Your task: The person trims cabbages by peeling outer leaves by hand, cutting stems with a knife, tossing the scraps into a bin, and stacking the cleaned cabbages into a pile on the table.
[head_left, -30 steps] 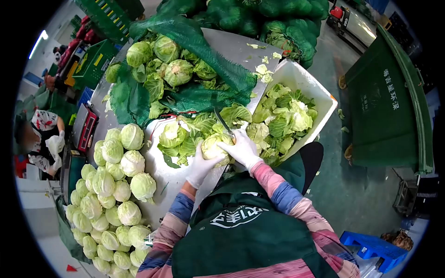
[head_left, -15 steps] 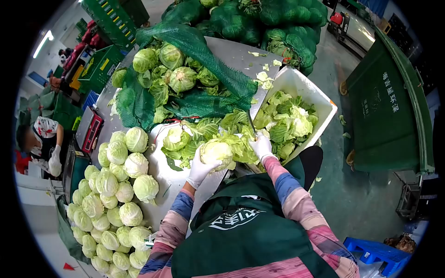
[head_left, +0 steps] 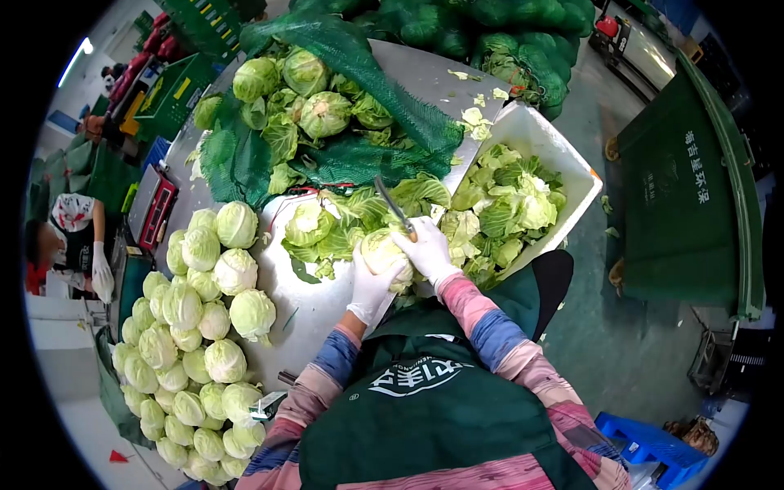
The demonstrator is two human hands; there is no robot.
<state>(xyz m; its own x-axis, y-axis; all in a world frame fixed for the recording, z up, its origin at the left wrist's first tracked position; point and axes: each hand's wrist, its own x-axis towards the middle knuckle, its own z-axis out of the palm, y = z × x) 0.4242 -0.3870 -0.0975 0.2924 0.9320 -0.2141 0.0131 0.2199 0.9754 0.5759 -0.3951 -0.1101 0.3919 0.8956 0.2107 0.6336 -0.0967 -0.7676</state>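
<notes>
My left hand [head_left: 372, 287], in a white glove, is wrapped round the near left side of a trimmed pale green cabbage [head_left: 379, 250]. My right hand [head_left: 426, 250], also gloved, is closed on the handle of a knife [head_left: 391, 202] and rests against the cabbage's right side. The curved blade points up and to the left, above the cabbage. Just beyond lies another cabbage [head_left: 309, 224] among loose outer leaves [head_left: 347, 242] on the metal table [head_left: 287, 327].
Many trimmed cabbages [head_left: 181, 306] are piled at left. A green net bag [head_left: 367, 167] of untrimmed cabbages lies at the back. To the right stands a white box [head_left: 563, 139] of leaves, then a green bin [head_left: 678, 188]. A co-worker [head_left: 77, 237] is at far left.
My right hand has moved left onto the cabbage, and the knife now tilts up-left. Loose leaves beside the cabbage are no longer at its right. My left hand has shifted slightly right.
</notes>
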